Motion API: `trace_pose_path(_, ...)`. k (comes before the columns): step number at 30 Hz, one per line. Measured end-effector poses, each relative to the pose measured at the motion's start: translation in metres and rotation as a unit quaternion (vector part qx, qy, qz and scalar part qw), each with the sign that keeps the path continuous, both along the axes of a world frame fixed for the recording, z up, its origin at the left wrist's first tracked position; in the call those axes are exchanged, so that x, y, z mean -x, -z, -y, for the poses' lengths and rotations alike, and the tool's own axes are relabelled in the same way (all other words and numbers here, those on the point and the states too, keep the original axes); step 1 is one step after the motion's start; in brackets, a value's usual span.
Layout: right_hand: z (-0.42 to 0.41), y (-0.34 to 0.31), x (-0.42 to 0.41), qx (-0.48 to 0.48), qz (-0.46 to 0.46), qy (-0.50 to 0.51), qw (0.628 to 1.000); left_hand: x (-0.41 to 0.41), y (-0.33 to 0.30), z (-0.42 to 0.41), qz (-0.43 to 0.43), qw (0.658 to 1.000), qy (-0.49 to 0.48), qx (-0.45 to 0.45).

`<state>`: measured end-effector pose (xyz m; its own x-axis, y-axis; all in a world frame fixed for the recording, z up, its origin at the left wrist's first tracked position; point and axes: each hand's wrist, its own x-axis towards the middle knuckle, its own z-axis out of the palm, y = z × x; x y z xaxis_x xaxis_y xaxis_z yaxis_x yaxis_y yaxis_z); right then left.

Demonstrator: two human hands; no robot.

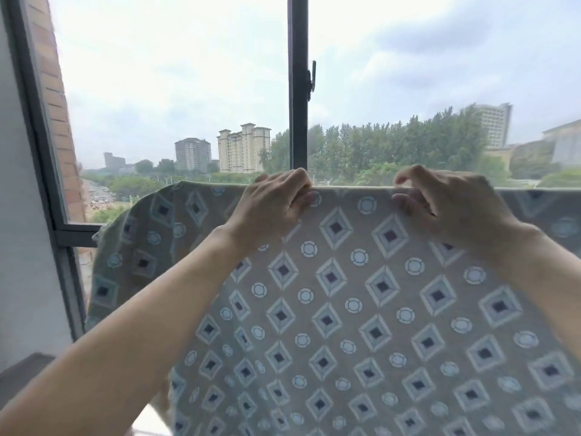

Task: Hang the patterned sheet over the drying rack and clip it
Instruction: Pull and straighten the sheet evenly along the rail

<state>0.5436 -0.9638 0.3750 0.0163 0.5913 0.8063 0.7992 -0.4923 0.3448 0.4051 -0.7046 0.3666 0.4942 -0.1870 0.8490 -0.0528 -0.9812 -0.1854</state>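
Both hands — left hand (270, 202), right hand (446, 206) — pinch the patterned sheet (345, 294) top edge.

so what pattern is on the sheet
Blue-grey diamonds with dark centres and pale circles on the sheet; head view.

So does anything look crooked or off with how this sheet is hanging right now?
The patterned sheet lies straight between the left hand and right hand, but its left end droops and bunches by the window frame. No clip is visible.

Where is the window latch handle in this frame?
In the head view, the window latch handle sits on the right side of the dark central window post, upper middle, well above the left hand gripping the patterned sheet.
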Motion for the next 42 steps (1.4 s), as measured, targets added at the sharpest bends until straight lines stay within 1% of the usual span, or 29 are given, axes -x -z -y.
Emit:
trace_pose_path(3,0.035,0.021,-0.03,-0.091,0.076,0.009,0.993,-0.001,0.0,0.0,0.007,0.999,0.011,0.048)
trace_pose_path(6,0.043,0.027,-0.044,-0.123,0.101,0.013,0.987,-0.007,-0.006,0.006,0.022,0.995,-0.001,0.092)
trace_pose_path(8,0.041,0.023,-0.042,-0.121,0.074,0.005,0.99,-0.013,-0.009,0.014,0.027,0.993,-0.038,0.111)
trace_pose_path(10,0.04,0.012,-0.04,-0.109,0.042,-0.005,0.993,-0.017,-0.012,0.027,0.027,0.988,-0.051,0.144)
trace_pose_path(12,0.041,-0.001,-0.039,-0.075,0.023,0.006,0.997,-0.021,-0.017,0.047,0.0,0.982,-0.021,0.188)
trace_pose_path(13,0.04,-0.009,-0.039,-0.057,0.018,0.012,0.998,-0.025,-0.02,0.059,-0.025,0.981,-0.001,0.192)
trace_pose_path(15,0.035,-0.028,-0.041,-0.036,-0.014,0.012,0.999,-0.035,-0.025,0.083,-0.086,0.982,0.027,0.165)
trace_pose_path(17,0.03,-0.044,-0.044,-0.023,-0.07,-0.006,0.997,-0.049,-0.028,0.099,-0.112,0.979,0.05,0.16)
trace_pose_path(20,0.029,-0.054,-0.052,0.01,-0.171,-0.037,0.984,-0.063,-0.033,0.096,-0.072,0.97,0.049,0.227)
trace_pose_path(22,0.04,-0.05,-0.053,0.042,-0.223,-0.041,0.973,-0.067,-0.033,0.093,-0.033,0.969,0.012,0.244)
trace_pose_path(23,0.049,-0.045,-0.054,0.052,-0.231,-0.029,0.971,-0.069,-0.033,0.094,-0.024,0.969,-0.011,0.247)
trace_pose_path(25,0.075,-0.03,-0.061,0.045,-0.204,0.027,0.978,-0.071,-0.036,0.1,-0.043,0.962,-0.047,0.266)
trace_pose_path(27,0.107,-0.011,-0.073,-0.017,-0.102,0.079,0.991,-0.072,-0.04,0.115,-0.087,0.957,-0.061,0.27)
trace_pose_path(28,0.123,-0.003,-0.078,-0.058,-0.056,0.089,0.993,-0.073,-0.041,0.124,-0.105,0.959,-0.055,0.259)
trace_pose_path(29,0.139,0.005,-0.084,-0.095,-0.028,0.091,0.991,-0.075,-0.042,0.135,-0.119,0.962,-0.036,0.243)
trace_pose_path(31,0.167,0.018,-0.095,-0.151,-0.004,0.079,0.985,-0.082,-0.039,0.164,-0.141,0.969,0.023,0.204)
trace_pose_path(33,0.189,0.026,-0.106,-0.18,0.02,0.084,0.98,-0.095,-0.034,0.197,-0.154,0.973,0.077,0.156)
trace_pose_path(35,0.203,0.029,-0.114,-0.183,0.032,0.085,0.979,-0.11,-0.03,0.23,-0.156,0.975,0.114,0.11)
trace_pose_path(37,0.207,0.024,-0.115,-0.161,0.047,0.076,0.983,-0.122,-0.029,0.254,-0.127,0.981,0.125,0.079)
trace_pose_path(39,0.206,0.015,-0.116,-0.125,0.059,0.078,0.987,-0.131,-0.031,0.266,-0.106,0.982,0.13,0.09)
trace_pose_path(42,0.207,-0.003,-0.113,-0.078,0.031,0.08,0.993,-0.139,-0.032,0.268,-0.099,0.982,0.117,0.107)
